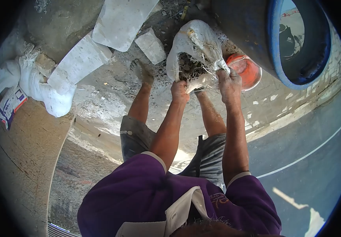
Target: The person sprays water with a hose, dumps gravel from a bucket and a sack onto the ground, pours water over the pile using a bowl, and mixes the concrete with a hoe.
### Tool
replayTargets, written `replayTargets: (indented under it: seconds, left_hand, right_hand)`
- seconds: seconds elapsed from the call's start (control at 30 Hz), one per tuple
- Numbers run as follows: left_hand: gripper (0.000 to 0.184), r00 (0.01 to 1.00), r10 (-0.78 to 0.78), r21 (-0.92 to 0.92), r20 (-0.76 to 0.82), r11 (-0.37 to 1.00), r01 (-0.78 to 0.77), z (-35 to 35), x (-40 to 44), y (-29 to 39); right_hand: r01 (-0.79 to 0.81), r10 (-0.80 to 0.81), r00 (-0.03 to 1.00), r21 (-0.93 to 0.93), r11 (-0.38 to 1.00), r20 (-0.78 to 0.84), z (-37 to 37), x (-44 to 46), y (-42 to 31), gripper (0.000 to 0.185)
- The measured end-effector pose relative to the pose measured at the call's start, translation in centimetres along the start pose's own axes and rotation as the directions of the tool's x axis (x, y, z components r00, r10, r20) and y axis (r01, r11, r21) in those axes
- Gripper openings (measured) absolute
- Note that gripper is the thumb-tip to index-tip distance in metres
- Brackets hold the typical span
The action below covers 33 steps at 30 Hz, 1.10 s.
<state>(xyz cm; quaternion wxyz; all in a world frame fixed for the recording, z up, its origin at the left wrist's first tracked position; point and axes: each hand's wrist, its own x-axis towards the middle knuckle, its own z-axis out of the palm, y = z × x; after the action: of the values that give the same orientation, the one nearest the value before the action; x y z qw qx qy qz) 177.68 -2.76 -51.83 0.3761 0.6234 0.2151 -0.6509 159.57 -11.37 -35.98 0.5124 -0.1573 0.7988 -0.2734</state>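
Observation:
A white woven sack (197,36) with a frayed, torn mouth stands on the ground in front of me. Dark rubble-like lumps (189,66) show inside its opening. My left hand (180,92) is closed on the near left edge of the mouth. On the right side, my right hand (230,85) grips a bunched piece of the same edge. Between the two hands the rim is stretched and ragged strands hang loose. An orange-red bucket (249,73) is just to the right of my right hand, partly hidden behind it.
A large blue barrel (275,47) holding liquid stands at the right. White slabs (79,59) and a pale block (151,45) lie at the upper left. Farther left are white sacks (56,98) and a printed bag (12,103). My bare foot (142,71) is beside the rubble.

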Motion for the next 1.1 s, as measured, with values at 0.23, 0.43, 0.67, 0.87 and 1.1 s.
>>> replayTargets:
  seconds: [0.23,0.43,0.67,0.87,1.1]
  left_hand:
    - [0.037,0.997,0.069,0.223,-0.022,0.973,-0.063,-3.0,-8.6,5.4]
    - [0.024,0.987,0.086,0.417,-0.137,0.908,-0.021,-4.0,-16.8,10.6]
    - [0.029,0.985,0.075,0.508,-0.158,0.861,0.016,-3.4,-24.7,17.6]
    - [0.028,0.999,0.046,0.508,-0.002,0.861,-0.039,-2.6,-29.3,23.7]
    - [0.026,0.991,0.124,0.469,0.057,0.873,-0.136,2.6,-33.7,29.4]
  right_hand:
    - [-0.159,0.155,0.987,0.171,0.972,0.037,-2.2,-7.7,-1.5,0.019]
    - [-0.211,0.208,0.977,0.201,0.957,0.036,-3.6,-15.5,-4.4,0.015]
    - [-0.238,0.245,0.969,0.353,0.905,0.025,-2.4,-24.7,-10.1,0.010]
    - [-0.071,0.084,0.996,-0.280,0.957,0.033,-2.5,-30.9,-17.6,0.020]
    - [-0.052,0.040,0.999,0.429,0.902,0.038,-0.9,-31.8,-23.6,0.016]
